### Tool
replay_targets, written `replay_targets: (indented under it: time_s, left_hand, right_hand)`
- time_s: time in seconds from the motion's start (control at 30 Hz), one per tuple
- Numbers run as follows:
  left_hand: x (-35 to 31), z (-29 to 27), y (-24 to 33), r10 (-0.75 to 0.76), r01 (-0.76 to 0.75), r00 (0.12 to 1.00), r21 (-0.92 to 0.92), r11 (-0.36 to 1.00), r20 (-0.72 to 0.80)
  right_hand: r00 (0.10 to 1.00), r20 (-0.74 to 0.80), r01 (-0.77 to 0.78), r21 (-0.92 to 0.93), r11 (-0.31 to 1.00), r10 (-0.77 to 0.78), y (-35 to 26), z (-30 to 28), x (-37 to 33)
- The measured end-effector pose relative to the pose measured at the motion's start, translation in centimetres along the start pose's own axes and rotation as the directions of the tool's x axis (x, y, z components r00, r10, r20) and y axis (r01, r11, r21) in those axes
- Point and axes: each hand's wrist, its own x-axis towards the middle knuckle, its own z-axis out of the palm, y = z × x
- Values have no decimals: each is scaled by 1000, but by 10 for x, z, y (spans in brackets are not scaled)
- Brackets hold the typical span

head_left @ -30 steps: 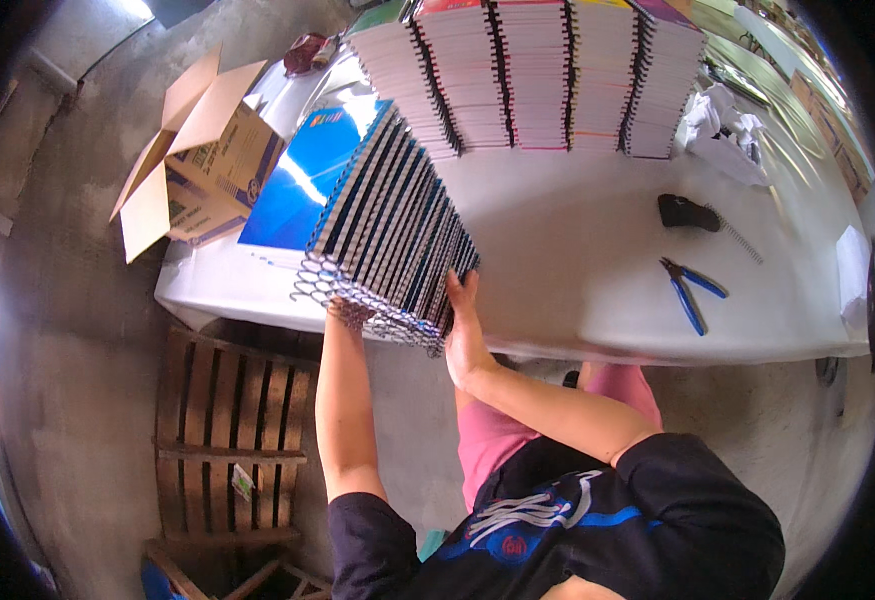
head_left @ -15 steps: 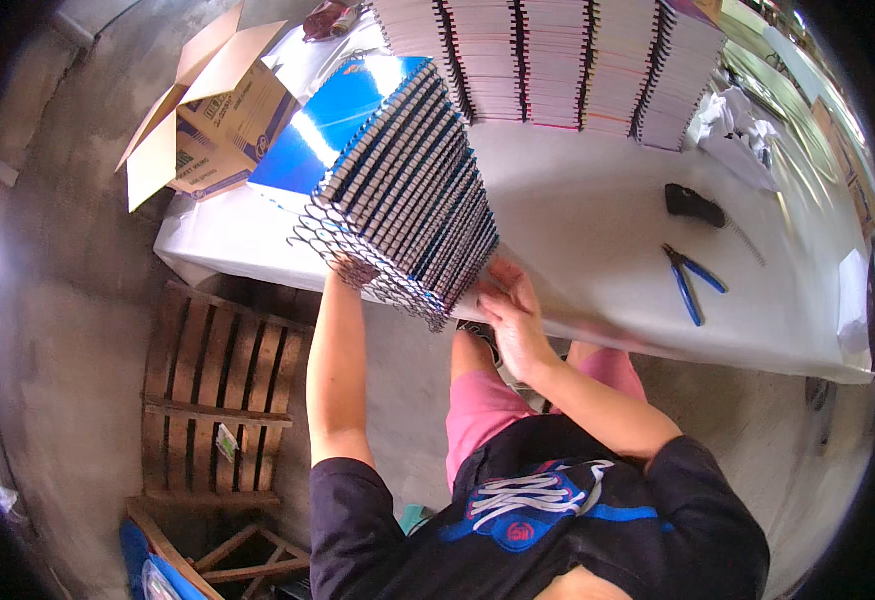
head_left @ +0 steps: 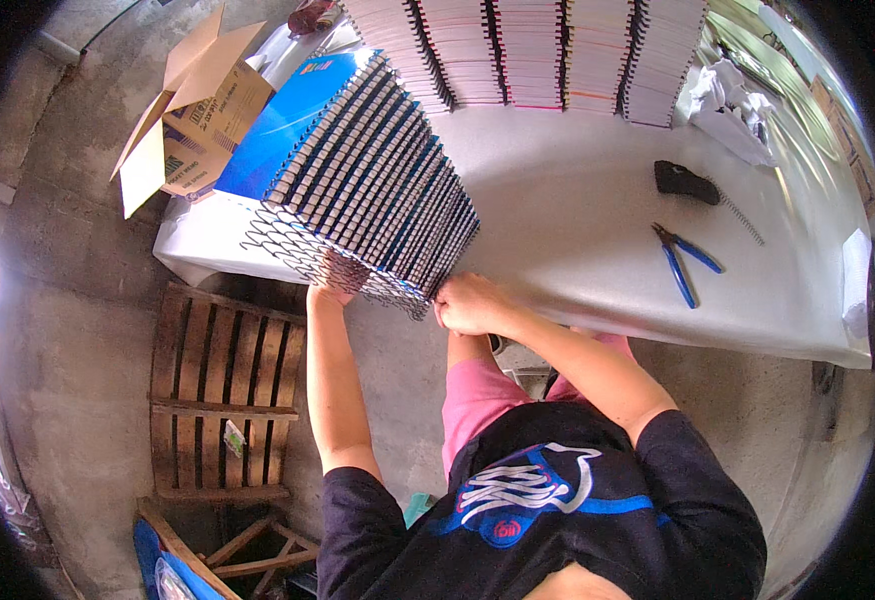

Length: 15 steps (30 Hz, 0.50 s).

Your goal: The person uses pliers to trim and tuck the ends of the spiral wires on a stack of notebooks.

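Note:
A tall stack of spiral-bound notebooks (head_left: 372, 180) with a glossy blue cover stands at the table's front left edge, spines toward me. Long loose ends of dark spiral coils (head_left: 292, 245) stick out from the left side of the spines. My left hand (head_left: 337, 277) is under and behind these coil ends, its fingers mostly hidden by them. At the stack's lower right corner, my right hand (head_left: 469, 303) is closed with its fingers curled in against the coils of the lowest notebooks. What it pinches there is hidden.
Blue-handled pliers (head_left: 685, 262), a black tool (head_left: 685, 183) and a loose coil (head_left: 742, 218) lie on the white-covered table (head_left: 557, 220). More bound stacks (head_left: 532, 60) line the back, beside crumpled paper (head_left: 725, 100). Left are an open carton (head_left: 202, 130) and wooden pallet (head_left: 225, 390).
My right hand has gone from loosely parted fingers to a closed grip at the stack's lower corner. The whole scene sits slightly further left and up in the view.

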Motion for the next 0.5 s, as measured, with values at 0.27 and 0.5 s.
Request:
replay_targets:
  time_s: [0.27, 0.5]
  left_hand:
    - [-17, -28, 63, 78, -91, 994, -189, 978, -72]
    - [-6, -30, 77, 20, -73, 992, -435, 898, -124]
  right_hand:
    - [982, 178, -107, 285, 953, 57, -4, -14, 10]
    - [951, 133, -305, 543, 782, 279, -7, -7, 11]
